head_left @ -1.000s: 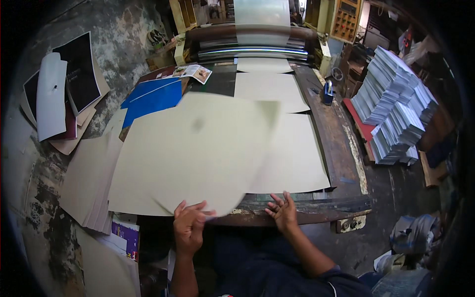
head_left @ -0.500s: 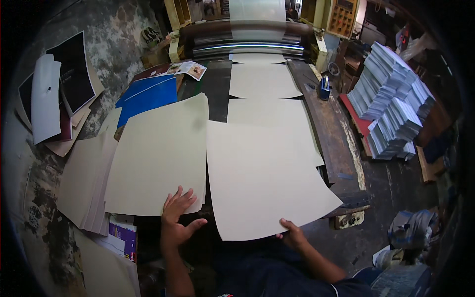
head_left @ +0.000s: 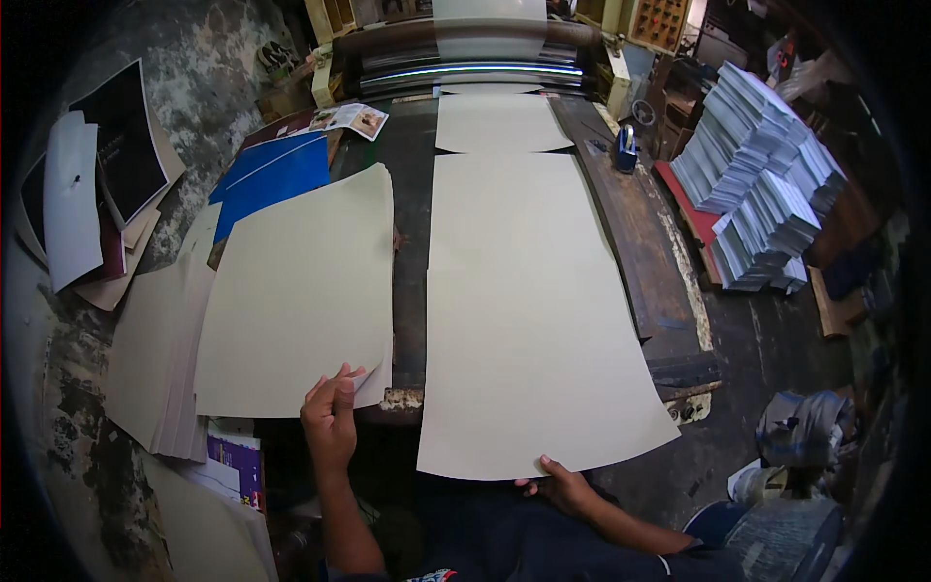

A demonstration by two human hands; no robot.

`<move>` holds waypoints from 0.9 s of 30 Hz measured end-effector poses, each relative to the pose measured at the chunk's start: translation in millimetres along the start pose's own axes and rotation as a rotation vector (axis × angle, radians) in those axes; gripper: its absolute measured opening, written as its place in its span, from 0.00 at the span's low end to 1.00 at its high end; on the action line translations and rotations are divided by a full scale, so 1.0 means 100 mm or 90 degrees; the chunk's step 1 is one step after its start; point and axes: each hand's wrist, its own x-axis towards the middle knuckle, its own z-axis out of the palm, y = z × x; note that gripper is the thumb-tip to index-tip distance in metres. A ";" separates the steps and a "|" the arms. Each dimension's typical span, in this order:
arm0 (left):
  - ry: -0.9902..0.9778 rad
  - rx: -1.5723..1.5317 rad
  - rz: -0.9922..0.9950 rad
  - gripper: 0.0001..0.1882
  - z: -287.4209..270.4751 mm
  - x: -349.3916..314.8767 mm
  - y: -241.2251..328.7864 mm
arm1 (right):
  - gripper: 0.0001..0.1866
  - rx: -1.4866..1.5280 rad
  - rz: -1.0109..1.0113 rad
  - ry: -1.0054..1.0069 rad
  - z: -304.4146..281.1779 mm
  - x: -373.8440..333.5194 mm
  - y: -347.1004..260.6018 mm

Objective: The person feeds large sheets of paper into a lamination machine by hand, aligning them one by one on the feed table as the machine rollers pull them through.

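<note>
A large cream sheet of paper (head_left: 543,369) lies lengthwise on the feed table, its near edge overhanging toward me. My right hand (head_left: 562,488) grips that near edge, thumb on top and fingers beneath. To the left rests a stack of cream paper sheets (head_left: 301,291). At its near right corner my left hand (head_left: 333,403) pinches the top sheet, and the corner curls up. Farther off, more cream sheets (head_left: 499,118) lead in a line to the dark rollers (head_left: 465,48) of a machine.
A blue sheet (head_left: 276,179) and a printed leaflet (head_left: 359,118) lie beyond the stack. Fanned paper (head_left: 160,359) leans at the left. On the right are a tape dispenser (head_left: 626,150), piled white paper bundles (head_left: 752,155) and a plastic-wrapped roll (head_left: 805,432).
The right-hand sheet has moved over to line up with the sheets ahead, which have gone farther toward the rollers. My left hand has closed on the stack's corner and lifted it.
</note>
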 end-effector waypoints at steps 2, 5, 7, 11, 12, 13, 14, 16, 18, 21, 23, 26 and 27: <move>0.039 0.006 -0.008 0.18 0.04 0.00 -0.04 | 0.22 0.017 0.000 0.000 0.02 0.00 -0.01; 0.073 -0.044 -0.086 0.18 0.08 0.00 -0.05 | 0.22 0.024 0.014 -0.004 0.02 0.05 -0.04; 0.141 -0.042 -0.063 0.17 0.14 0.01 -0.01 | 0.23 0.046 0.010 0.001 0.04 0.12 -0.10; 0.175 0.004 -0.046 0.15 0.16 0.00 -0.02 | 0.25 0.083 -0.008 -0.010 0.02 0.32 -0.24; 0.150 -0.006 -0.071 0.16 0.15 0.00 -0.02 | 0.26 0.060 -0.022 0.010 0.05 0.37 -0.27; 0.124 -0.015 -0.096 0.16 0.15 -0.01 -0.03 | 0.26 0.062 -0.021 0.009 0.06 0.41 -0.28; 0.122 -0.012 -0.095 0.16 0.16 -0.02 -0.03 | 0.26 0.072 -0.038 0.009 0.06 0.45 -0.29; 0.135 -0.055 -0.092 0.14 0.18 -0.01 -0.01 | 0.25 0.066 -0.055 0.026 0.07 0.55 -0.34; 0.116 -0.021 -0.089 0.14 0.19 -0.01 0.00 | 0.25 0.068 -0.082 0.028 0.01 0.66 -0.35; 0.090 0.010 -0.088 0.15 0.17 -0.01 0.04 | 0.21 0.078 -0.130 0.036 0.00 0.74 -0.38; 0.057 0.004 -0.092 0.16 0.19 -0.03 0.04 | 0.25 0.080 -0.170 0.032 0.03 0.71 -0.43; 0.078 -0.003 -0.088 0.16 0.19 -0.06 -0.07 | 0.38 0.059 -0.160 0.007 -0.03 0.62 -0.49; 0.051 -0.002 -0.093 0.16 0.22 -0.06 -0.06 | 0.42 0.050 -0.147 0.013 -0.10 0.57 -0.51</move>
